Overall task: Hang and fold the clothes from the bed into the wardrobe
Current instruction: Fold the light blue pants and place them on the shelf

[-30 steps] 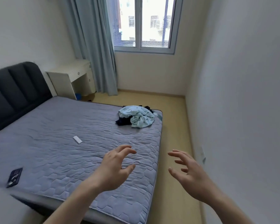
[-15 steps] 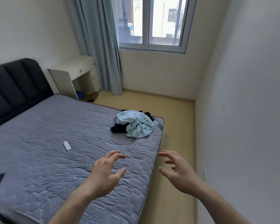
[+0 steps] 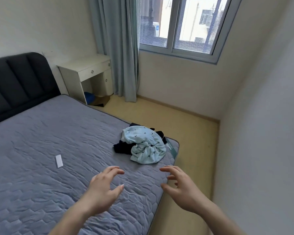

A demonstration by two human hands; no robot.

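Observation:
A crumpled pile of clothes lies at the far right corner of the grey mattress (image 3: 41,150): a light blue patterned garment (image 3: 145,146) on top of a dark navy one (image 3: 121,147). My left hand (image 3: 103,190) hovers over the mattress just short of the pile, fingers spread and loosely curved, holding nothing. My right hand (image 3: 182,189) reaches out beside it over the mattress's right edge, fingers also spread and empty. Both hands are apart from the clothes. No wardrobe is in view.
A small white remote-like object (image 3: 59,160) lies on the mattress to the left. A dark padded headboard (image 3: 19,82) stands at the left, a white desk (image 3: 88,73) and grey curtain (image 3: 120,48) behind. A strip of yellow floor (image 3: 193,138) runs between bed and right wall.
The view has moved forward toward the clothes pile, which now looks larger and closer. Both hands stay stretched out and empty, nearer the pile. The dark phone at the bed's left edge has left view.

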